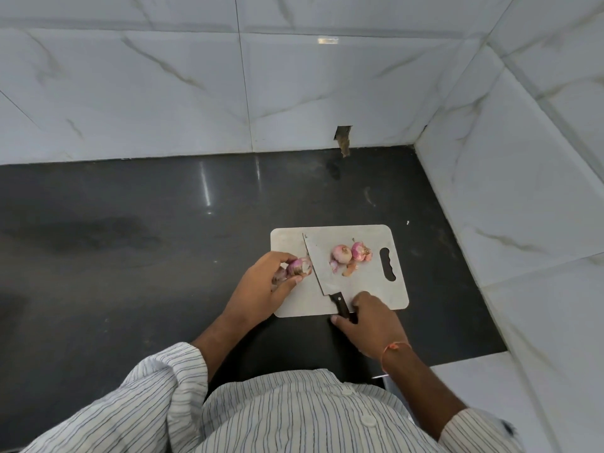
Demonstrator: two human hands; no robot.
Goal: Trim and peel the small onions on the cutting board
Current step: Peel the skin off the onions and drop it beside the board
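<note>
On the dark counter, a person is working through small onions at a cutting board (pixel 397 297).

From the head camera, the left hand (pixel 261 289) is pinching one onion (pixel 298 267) between fingers and thumb at the board's left edge, with loose skin curling off it, while the right hand (pixel 369 325) is curling round the black handle of a cleaver (pixel 327 261) whose blade is lying flat on the board. Two more onions (pixel 351 252) are sitting touching each other near the board's handle slot, with scraps of peel (pixel 347 271) just beside them. Judging by this, the work is sitting partway: the held onion looks half peeled, and the other two seem trimmed in part, though whether their skins are fully off is too small to tell.
</note>
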